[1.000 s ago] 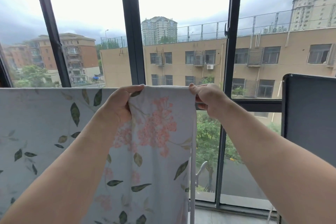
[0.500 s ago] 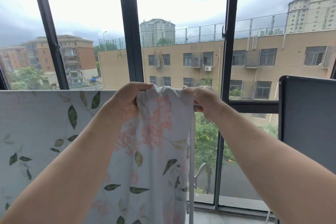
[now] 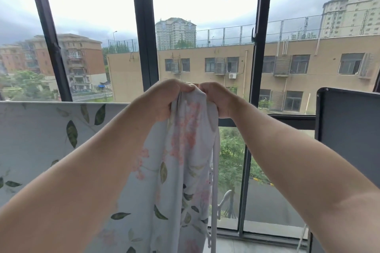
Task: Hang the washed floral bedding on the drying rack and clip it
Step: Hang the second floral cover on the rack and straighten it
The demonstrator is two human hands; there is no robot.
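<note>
bunching the floral bedding (image 3: 185,150) at its top edge, left hand (image 3: 164,100) and right hand (image 3: 220,98) grip it with curled fingers, knuckles nearly touching.

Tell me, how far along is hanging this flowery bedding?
Done: the left stretch of the floral bedding already hangs flat in front of the window. In hand: the left hand and right hand both grip its bunched right end at the top, close together. Left: spreading that end flat and clipping it; nothing for clipping is in view.
</note>
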